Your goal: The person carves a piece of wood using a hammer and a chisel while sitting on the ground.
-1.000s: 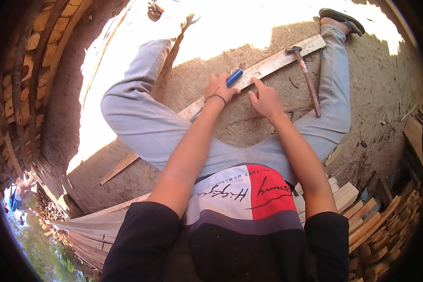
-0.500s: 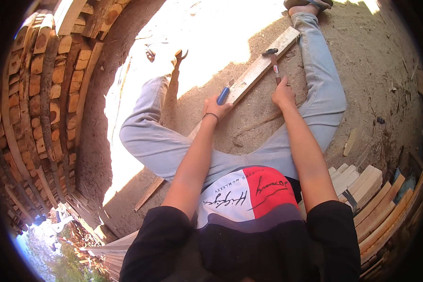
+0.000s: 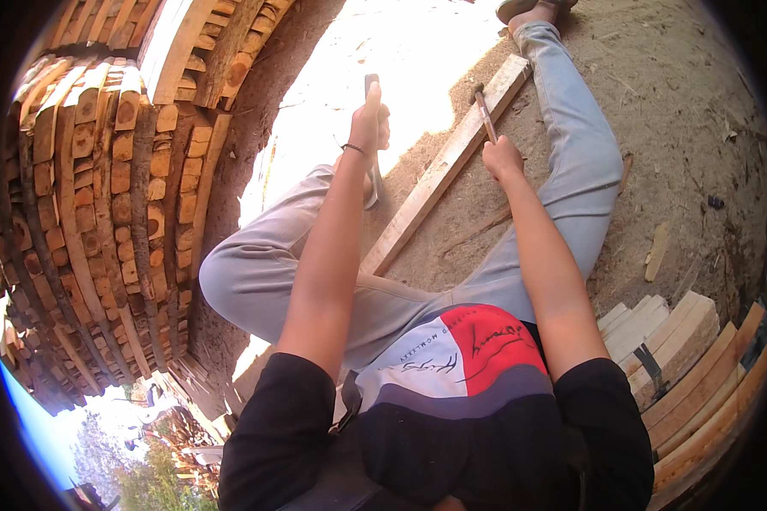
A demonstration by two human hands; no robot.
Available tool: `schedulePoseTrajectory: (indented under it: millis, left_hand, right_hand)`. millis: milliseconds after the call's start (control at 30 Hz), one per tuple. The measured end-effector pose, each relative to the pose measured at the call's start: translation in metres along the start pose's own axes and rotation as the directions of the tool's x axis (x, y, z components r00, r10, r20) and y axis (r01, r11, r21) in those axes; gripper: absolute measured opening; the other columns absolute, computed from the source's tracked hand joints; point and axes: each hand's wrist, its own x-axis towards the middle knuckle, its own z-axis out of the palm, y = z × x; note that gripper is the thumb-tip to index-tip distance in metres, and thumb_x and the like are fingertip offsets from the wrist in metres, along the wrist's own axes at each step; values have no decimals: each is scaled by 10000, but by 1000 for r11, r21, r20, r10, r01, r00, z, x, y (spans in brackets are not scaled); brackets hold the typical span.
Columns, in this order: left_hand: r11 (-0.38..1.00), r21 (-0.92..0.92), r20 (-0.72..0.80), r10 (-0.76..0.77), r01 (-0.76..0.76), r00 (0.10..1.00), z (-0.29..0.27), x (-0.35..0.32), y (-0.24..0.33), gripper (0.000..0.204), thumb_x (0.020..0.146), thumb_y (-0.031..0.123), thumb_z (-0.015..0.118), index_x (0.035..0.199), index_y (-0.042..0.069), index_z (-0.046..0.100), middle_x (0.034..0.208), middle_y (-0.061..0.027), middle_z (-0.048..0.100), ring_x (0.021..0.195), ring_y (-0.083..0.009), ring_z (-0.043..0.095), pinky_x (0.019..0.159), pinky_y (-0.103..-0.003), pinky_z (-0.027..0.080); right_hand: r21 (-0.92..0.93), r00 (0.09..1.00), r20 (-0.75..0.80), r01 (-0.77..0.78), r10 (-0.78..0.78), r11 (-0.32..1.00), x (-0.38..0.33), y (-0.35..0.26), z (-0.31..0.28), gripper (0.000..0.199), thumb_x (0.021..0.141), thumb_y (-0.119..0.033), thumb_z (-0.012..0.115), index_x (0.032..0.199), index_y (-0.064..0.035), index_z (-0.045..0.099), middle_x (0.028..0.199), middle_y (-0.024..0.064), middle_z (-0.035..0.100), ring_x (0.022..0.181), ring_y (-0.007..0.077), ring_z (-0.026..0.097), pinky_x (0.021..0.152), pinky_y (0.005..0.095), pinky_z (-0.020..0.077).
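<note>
Left hand (image 3: 368,123), upper centre of frame: fingers clamped on 1 bladed hand tool (image 3: 371,83), its dark handle end projecting above the fist and its metal blade below. Right hand (image 3: 503,159), right of upper centre: fingers clamped on the handle of 1 hammer (image 3: 487,117). The hammer's head overlaps the wooden plank (image 3: 446,167); contact cannot be confirmed. Plank runs diagonally from upper right of centre to mid-frame. Stacked timber (image 3: 102,196) fills upper left; cut lumber (image 3: 677,332) occupies lower right.
</note>
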Motion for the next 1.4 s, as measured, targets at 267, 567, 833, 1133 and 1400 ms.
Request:
schedulePoseTrajectory:
  millis: [267,567,833,1133,1400]
  left_hand:
    - [997,34,293,63,-76,954,71,45,-24,348,877,409,668,878,120,473,571,63,409,426,-31,349,368,-199,285]
    - [989,126,641,-25,-74,767,91,78,-50,267,928,359,598,935,114,494,723,23,484,599,-55,424,561,-229,375]
    - [998,-21,464,-36,51,885,64,82,-57,265,923,340,604,899,107,480,655,27,433,538,-55,364,500,-218,330]
    - [972,-227,352,138,-59,926,64,86,-65,269,843,267,702,727,136,497,524,61,399,421,-33,300,406,-220,224]
    - [996,-92,539,49,1,841,82,91,-66,363,783,402,756,736,122,529,585,36,464,480,-48,394,430,-217,304]
  right_hand:
    - [-212,986,-116,95,-121,973,12,19,-4,345,945,-308,478,1127,-31,574,1133,231,624,1106,403,575,930,493,440]
    - [400,950,-249,277,-187,874,-21,-15,-38,232,953,-319,550,920,-99,483,629,-69,345,411,8,285,325,208,206]
    - [-192,866,-405,235,-295,953,18,-24,27,495,799,-416,720,996,-4,528,851,155,623,828,313,630,777,409,486]
    - [-335,899,-398,42,-182,941,47,20,6,385,812,-255,624,1056,28,530,964,223,637,908,372,638,833,442,471]
    - [214,941,-274,263,-201,941,3,-15,-14,256,942,-274,541,957,-19,523,710,21,513,533,115,482,481,287,414]
